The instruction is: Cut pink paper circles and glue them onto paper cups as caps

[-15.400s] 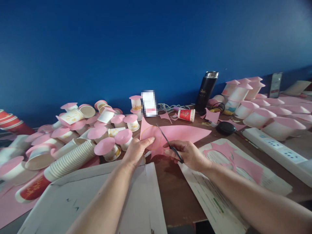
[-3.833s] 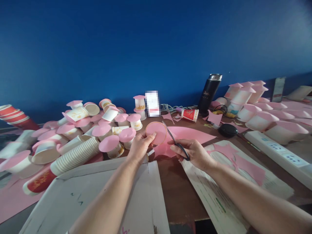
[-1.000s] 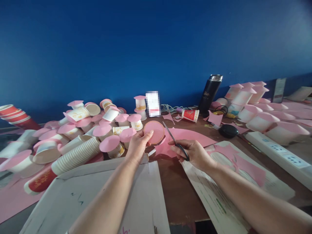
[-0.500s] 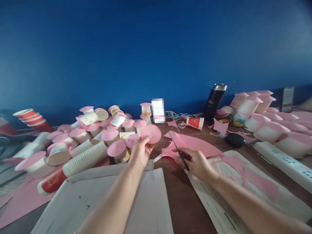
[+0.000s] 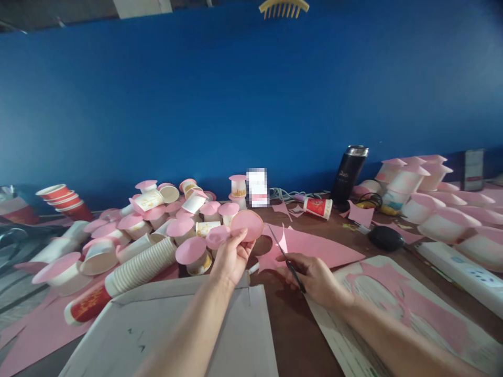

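My left hand (image 5: 234,256) pinches the lower edge of a round pink paper disc (image 5: 247,225), held up at the centre. To its right, my right hand (image 5: 310,275) is closed on a thin dark tool (image 5: 293,269) with a pointed tip, tilted up and to the left; whether it is scissors or a knife is hard to tell. Below and behind the tool lies a pink sheet (image 5: 314,243) with cut edges. Many paper cups with pink discs on them (image 5: 190,251) are piled left of my left hand.
A grey-white box (image 5: 173,330) lies in front, beside a long cup stack (image 5: 141,267). Behind stand a black flask (image 5: 349,173) and a lying red cup (image 5: 317,208). At right are a power strip (image 5: 459,269), black mouse-like object (image 5: 386,237) and more capped cups (image 5: 448,222).
The camera view has tilted upward, so the scene sits lower and a yellow comb-like object shows at the top. Both hands keep their holds with little other movement.
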Available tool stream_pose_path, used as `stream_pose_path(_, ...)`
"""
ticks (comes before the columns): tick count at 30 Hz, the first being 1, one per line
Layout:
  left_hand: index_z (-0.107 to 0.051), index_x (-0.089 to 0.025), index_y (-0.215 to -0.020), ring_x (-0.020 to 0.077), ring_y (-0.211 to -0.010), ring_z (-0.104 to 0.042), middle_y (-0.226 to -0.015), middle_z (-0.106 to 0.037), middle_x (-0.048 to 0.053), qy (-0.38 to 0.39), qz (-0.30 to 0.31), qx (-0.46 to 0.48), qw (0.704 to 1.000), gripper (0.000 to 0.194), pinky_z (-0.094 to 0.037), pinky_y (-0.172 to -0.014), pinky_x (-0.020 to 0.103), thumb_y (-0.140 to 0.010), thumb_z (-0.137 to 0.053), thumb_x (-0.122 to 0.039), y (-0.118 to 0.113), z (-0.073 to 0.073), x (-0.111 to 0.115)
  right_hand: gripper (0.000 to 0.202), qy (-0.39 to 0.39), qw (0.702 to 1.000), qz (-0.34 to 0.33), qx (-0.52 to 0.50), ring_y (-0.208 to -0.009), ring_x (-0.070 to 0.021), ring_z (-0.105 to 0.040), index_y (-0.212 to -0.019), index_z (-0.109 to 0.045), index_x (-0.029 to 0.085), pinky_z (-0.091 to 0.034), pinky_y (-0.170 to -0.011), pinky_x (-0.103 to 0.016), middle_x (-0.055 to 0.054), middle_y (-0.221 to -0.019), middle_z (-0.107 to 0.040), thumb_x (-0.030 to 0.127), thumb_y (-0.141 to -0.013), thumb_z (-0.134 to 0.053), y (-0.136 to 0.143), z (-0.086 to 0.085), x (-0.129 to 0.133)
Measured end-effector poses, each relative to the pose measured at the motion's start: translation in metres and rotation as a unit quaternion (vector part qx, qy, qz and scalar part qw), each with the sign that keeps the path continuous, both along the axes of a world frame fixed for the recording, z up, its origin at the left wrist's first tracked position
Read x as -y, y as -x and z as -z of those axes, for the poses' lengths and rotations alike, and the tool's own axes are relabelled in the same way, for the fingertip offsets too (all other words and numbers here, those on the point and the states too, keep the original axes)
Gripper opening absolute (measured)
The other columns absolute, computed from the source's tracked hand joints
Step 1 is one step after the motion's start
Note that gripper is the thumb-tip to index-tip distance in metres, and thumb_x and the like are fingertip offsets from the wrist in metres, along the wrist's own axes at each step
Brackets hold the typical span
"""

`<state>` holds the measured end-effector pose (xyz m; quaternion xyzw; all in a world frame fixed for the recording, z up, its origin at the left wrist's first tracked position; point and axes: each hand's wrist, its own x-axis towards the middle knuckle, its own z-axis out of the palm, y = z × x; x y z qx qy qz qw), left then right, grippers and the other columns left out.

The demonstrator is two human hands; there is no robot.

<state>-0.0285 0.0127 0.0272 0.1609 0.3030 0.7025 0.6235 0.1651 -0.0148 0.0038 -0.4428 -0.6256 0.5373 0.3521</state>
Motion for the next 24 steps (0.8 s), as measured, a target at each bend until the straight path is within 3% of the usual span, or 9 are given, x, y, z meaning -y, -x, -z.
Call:
stream_pose_path(16, -0.06, -0.012, -0.073, 0.0163, -0.078, -0.066, -0.077, -0.069, 0.004, -0.009, 0.012, -0.012, 1.0, 0.024, -0.055, -0.074, 0.03, -0.059, -0.079, -0.01, -0.008, 0.0016, 0.0022, 0.051, 0.074, 0.996, 0.018, -0.055, -0.051, -0.0103, -0.051, -0.105, -0.063, 0.011, -0.037, -0.044, -0.022, 0.002, -0.059, -0.056, 0.049, -0.071, -0.073, 0.0079, -0.0042, -0.003)
stream_pose_path(19, -0.059, -0.012, -0.073, 0.0113, -0.07, -0.063, -0.073, -0.065, 0.002, 0.009, 0.007, -0.031, 0.999, 0.03, -0.05, -0.062, 0.021, -0.054, -0.082, -0.01, -0.0074, 0.0025, 0.0025, 0.053, 0.074, 0.996, 0.018, -0.055, -0.051, -0.0102, -0.051, -0.105, -0.062, 0.011, -0.037, -0.044, -0.022, 0.002, -0.06, -0.055, 0.05, -0.071, -0.072, 0.0087, -0.0041, -0.0035)
stream_pose_path(24, -0.053, -0.012, -0.07, 0.0022, -0.05, -0.046, -0.062, -0.054, -0.004, 0.014, 0.017, -0.05, 0.999, 0.035, -0.031, -0.042, 0.014, -0.053, -0.084, -0.015, -0.0066, 0.0001, 0.0028, 0.053, 0.047, 0.998, 0.006, -0.037, -0.053, -0.0112, -0.051, -0.109, -0.061, 0.012, -0.037, -0.046, -0.023, 0.001, -0.06, -0.056, 0.054, -0.077, -0.065, 0.0075, -0.0024, -0.0056)
